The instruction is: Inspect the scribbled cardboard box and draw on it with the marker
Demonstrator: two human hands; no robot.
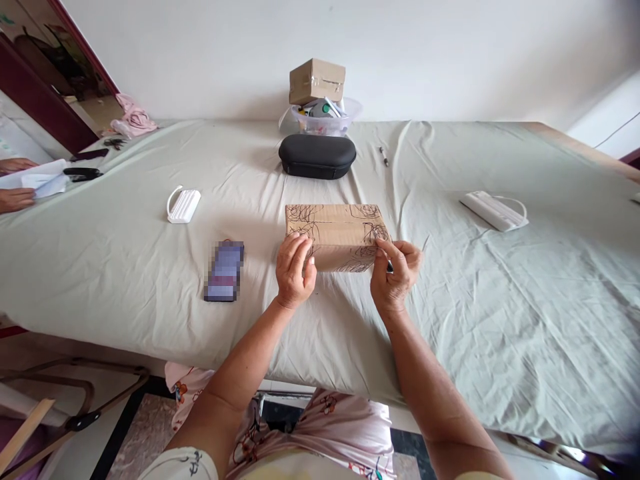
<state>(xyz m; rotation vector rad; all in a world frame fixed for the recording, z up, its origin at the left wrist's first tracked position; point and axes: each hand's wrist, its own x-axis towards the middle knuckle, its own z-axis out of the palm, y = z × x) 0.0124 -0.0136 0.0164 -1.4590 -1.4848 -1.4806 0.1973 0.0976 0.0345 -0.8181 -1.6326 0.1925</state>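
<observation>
A brown cardboard box [340, 230] with black scribbled loops on its top corners and front lies on the cloth in front of me. My left hand [294, 268] grips its front left corner, fingertips over the top edge and thumb at the front face. At the front right corner, my right hand [397, 272] is closed in a pinch, its fingertips touching the top edge. Between its thumb and palm shows a small piece of a dark pen-like thing [390, 267]; the rest is hidden by the fingers.
Behind the box stand a black zipped case [317, 157] and a plastic basket [325, 125] topped by another carton [317, 81]. A marker [384, 157], a phone [224, 272] and white corded blocks [184, 206] lie around. At far left, another person's hands [17, 199] hold papers.
</observation>
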